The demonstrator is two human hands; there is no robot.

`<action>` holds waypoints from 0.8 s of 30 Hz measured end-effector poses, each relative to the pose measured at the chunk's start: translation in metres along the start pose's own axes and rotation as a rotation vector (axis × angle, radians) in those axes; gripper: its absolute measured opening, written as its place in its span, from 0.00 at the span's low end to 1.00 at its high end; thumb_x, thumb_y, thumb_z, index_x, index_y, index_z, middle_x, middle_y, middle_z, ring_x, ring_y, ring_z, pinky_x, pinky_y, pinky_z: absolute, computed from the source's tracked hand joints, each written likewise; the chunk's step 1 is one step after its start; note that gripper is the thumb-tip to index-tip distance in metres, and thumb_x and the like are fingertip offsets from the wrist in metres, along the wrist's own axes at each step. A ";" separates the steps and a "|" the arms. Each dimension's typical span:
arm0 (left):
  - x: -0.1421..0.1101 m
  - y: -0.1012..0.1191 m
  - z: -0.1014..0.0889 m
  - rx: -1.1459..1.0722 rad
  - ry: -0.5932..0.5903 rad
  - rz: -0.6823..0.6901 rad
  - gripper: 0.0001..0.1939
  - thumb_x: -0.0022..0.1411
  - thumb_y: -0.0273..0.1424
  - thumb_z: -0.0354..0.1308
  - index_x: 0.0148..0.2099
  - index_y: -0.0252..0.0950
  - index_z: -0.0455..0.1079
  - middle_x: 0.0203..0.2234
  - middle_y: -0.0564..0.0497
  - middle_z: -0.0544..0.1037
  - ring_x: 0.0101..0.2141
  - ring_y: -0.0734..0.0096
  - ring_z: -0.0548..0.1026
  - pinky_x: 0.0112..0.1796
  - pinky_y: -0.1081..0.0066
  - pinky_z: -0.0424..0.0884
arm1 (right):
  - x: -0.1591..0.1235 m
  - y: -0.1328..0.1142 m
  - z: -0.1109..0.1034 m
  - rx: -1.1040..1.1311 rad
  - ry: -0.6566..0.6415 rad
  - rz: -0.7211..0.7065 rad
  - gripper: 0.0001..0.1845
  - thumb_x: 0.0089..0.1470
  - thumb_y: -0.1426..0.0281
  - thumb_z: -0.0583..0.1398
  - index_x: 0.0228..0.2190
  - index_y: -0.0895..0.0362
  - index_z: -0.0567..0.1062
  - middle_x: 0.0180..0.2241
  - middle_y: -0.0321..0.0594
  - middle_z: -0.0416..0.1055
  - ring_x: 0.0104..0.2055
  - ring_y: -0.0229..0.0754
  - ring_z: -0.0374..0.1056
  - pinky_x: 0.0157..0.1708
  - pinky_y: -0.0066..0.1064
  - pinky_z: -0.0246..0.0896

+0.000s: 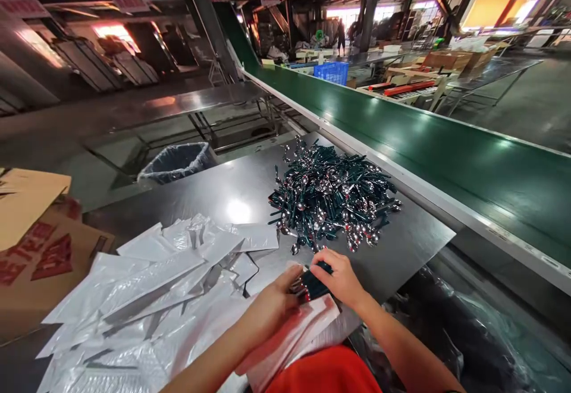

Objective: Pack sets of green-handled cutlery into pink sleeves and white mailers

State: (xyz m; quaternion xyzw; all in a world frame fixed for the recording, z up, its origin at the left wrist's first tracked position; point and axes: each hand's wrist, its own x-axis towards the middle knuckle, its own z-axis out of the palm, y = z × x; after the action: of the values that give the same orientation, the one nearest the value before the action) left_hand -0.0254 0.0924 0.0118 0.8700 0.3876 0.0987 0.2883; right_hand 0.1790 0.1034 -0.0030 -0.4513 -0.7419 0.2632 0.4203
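Note:
Close to my body, my left hand (279, 299) is wrapped round a small bundle of dark-green-handled spoons (314, 285), at the side where the shiny metal parts show. My right hand (339, 273) closes over the other side of the same bundle, with its fingers bent on the handles. Just below the bundle lies a white plastic packet (323, 311), close under my left wrist. Beyond my hands, a large heap of similar spoons (328, 194) with dark green handles covers part of the metal table (250, 194).
Many flat white padded bags (156, 280) spread over the table's left side. A printed cardboard box (49, 256) stands at far left, and a lined bin (176, 164) behind the table. Along the right runs a green conveyor belt (401, 125). Clear plastic (464, 327) lies at lower right.

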 end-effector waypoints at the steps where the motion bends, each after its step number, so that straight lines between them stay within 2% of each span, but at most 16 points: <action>1: 0.000 0.003 0.002 0.025 0.057 0.042 0.11 0.54 0.19 0.61 0.36 0.38 0.81 0.63 0.41 0.66 0.60 0.51 0.67 0.57 0.57 0.67 | 0.003 -0.007 0.002 -0.019 -0.046 -0.009 0.24 0.64 0.50 0.50 0.32 0.55 0.74 0.30 0.40 0.75 0.33 0.41 0.71 0.36 0.31 0.67; 2: -0.001 0.005 0.003 0.062 0.117 0.083 0.10 0.54 0.19 0.62 0.35 0.37 0.81 0.63 0.40 0.65 0.60 0.49 0.66 0.57 0.57 0.67 | 0.005 -0.015 0.003 -0.051 -0.074 -0.028 0.28 0.63 0.47 0.47 0.35 0.55 0.75 0.32 0.41 0.76 0.35 0.42 0.72 0.37 0.33 0.67; 4: -0.004 0.007 0.002 0.139 0.269 0.156 0.08 0.57 0.21 0.61 0.35 0.36 0.80 0.64 0.39 0.63 0.61 0.50 0.66 0.56 0.59 0.69 | 0.008 -0.030 0.001 -0.142 -0.050 -0.079 0.35 0.61 0.43 0.44 0.44 0.56 0.74 0.41 0.48 0.76 0.44 0.49 0.71 0.46 0.42 0.66; 6: -0.010 0.008 -0.003 0.195 0.448 0.204 0.09 0.61 0.23 0.57 0.36 0.37 0.79 0.66 0.41 0.60 0.61 0.52 0.66 0.54 0.60 0.72 | 0.009 -0.040 -0.007 -0.195 0.070 -0.121 0.39 0.60 0.41 0.43 0.53 0.57 0.70 0.54 0.54 0.69 0.58 0.57 0.62 0.57 0.53 0.56; 7: -0.015 0.008 -0.006 0.219 0.523 0.209 0.09 0.62 0.24 0.56 0.36 0.37 0.78 0.67 0.42 0.59 0.61 0.52 0.66 0.54 0.60 0.72 | 0.008 -0.043 -0.012 -0.169 0.120 -0.126 0.39 0.60 0.41 0.43 0.57 0.56 0.66 0.60 0.54 0.64 0.63 0.58 0.56 0.61 0.55 0.50; 8: -0.020 0.009 -0.009 0.241 0.577 0.198 0.10 0.63 0.25 0.55 0.36 0.37 0.77 0.67 0.42 0.58 0.61 0.52 0.65 0.53 0.59 0.73 | 0.007 -0.043 -0.016 -0.098 0.142 -0.116 0.40 0.60 0.42 0.44 0.61 0.55 0.62 0.63 0.53 0.59 0.66 0.57 0.52 0.63 0.54 0.48; 10: -0.030 0.011 -0.013 0.281 0.618 0.146 0.10 0.65 0.28 0.53 0.36 0.38 0.77 0.67 0.43 0.58 0.62 0.51 0.63 0.54 0.56 0.73 | 0.004 -0.040 -0.019 0.123 0.092 -0.071 0.44 0.57 0.40 0.49 0.65 0.54 0.55 0.65 0.52 0.56 0.66 0.54 0.55 0.62 0.48 0.54; 12: -0.037 0.014 -0.012 0.323 0.607 0.109 0.11 0.65 0.30 0.52 0.38 0.40 0.78 0.66 0.45 0.61 0.63 0.49 0.61 0.55 0.52 0.72 | -0.001 -0.033 -0.011 0.291 -0.006 -0.029 0.51 0.49 0.38 0.57 0.65 0.53 0.56 0.63 0.51 0.61 0.62 0.54 0.62 0.57 0.43 0.63; 13: -0.039 0.014 -0.011 0.342 0.605 0.105 0.12 0.65 0.31 0.52 0.39 0.42 0.78 0.65 0.46 0.62 0.63 0.48 0.61 0.55 0.51 0.71 | -0.005 -0.030 -0.003 0.316 -0.012 -0.012 0.49 0.48 0.39 0.59 0.63 0.52 0.61 0.60 0.50 0.66 0.59 0.54 0.66 0.55 0.43 0.65; 16: -0.040 0.012 -0.006 0.375 0.644 0.079 0.14 0.64 0.30 0.55 0.49 0.49 0.75 0.66 0.50 0.61 0.64 0.48 0.58 0.57 0.49 0.69 | -0.015 -0.023 0.023 0.249 0.143 0.039 0.27 0.56 0.46 0.57 0.48 0.48 0.78 0.43 0.43 0.79 0.45 0.51 0.75 0.49 0.42 0.70; 17: -0.040 0.010 -0.006 0.365 0.695 0.050 0.20 0.63 0.30 0.56 0.56 0.52 0.70 0.68 0.50 0.57 0.65 0.47 0.56 0.58 0.48 0.68 | -0.018 -0.022 0.029 0.240 0.212 0.071 0.24 0.58 0.47 0.55 0.42 0.48 0.81 0.37 0.42 0.81 0.40 0.50 0.77 0.44 0.41 0.72; 19: -0.038 0.000 -0.006 0.275 0.801 -0.032 0.39 0.61 0.34 0.60 0.70 0.54 0.47 0.70 0.46 0.50 0.67 0.44 0.49 0.59 0.45 0.64 | -0.022 -0.023 0.036 0.289 0.302 0.171 0.25 0.58 0.47 0.55 0.33 0.51 0.83 0.29 0.42 0.80 0.31 0.49 0.76 0.35 0.37 0.74; 20: -0.037 -0.006 -0.005 0.196 0.811 -0.058 0.47 0.59 0.36 0.61 0.72 0.52 0.36 0.69 0.43 0.51 0.67 0.42 0.48 0.59 0.44 0.65 | -0.023 -0.023 0.037 0.339 0.313 0.225 0.26 0.56 0.46 0.56 0.31 0.52 0.83 0.27 0.43 0.80 0.30 0.49 0.76 0.32 0.36 0.74; 21: -0.036 -0.013 -0.005 0.112 0.764 -0.061 0.51 0.59 0.38 0.61 0.72 0.49 0.30 0.68 0.40 0.56 0.66 0.42 0.52 0.57 0.45 0.68 | -0.024 -0.024 0.037 0.396 0.312 0.278 0.27 0.56 0.45 0.56 0.31 0.54 0.83 0.27 0.44 0.80 0.30 0.49 0.76 0.32 0.35 0.73; 22: -0.035 -0.020 -0.004 0.042 0.670 -0.047 0.50 0.59 0.39 0.61 0.72 0.48 0.32 0.63 0.39 0.64 0.64 0.42 0.59 0.53 0.48 0.73 | -0.024 -0.024 0.037 0.440 0.295 0.306 0.28 0.56 0.45 0.56 0.31 0.55 0.82 0.28 0.45 0.80 0.30 0.49 0.76 0.31 0.35 0.73; 24: -0.032 -0.030 0.001 0.014 0.445 -0.005 0.35 0.63 0.38 0.57 0.69 0.53 0.50 0.49 0.45 0.79 0.52 0.49 0.75 0.41 0.58 0.80 | -0.025 -0.021 0.036 0.450 0.255 0.287 0.29 0.56 0.45 0.55 0.31 0.56 0.82 0.27 0.46 0.79 0.31 0.51 0.76 0.32 0.35 0.73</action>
State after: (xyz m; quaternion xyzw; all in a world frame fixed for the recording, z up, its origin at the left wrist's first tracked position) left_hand -0.0654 0.0843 -0.0042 0.8279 0.4444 0.2847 0.1898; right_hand 0.1445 0.0715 -0.0152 -0.4766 -0.5346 0.4190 0.5582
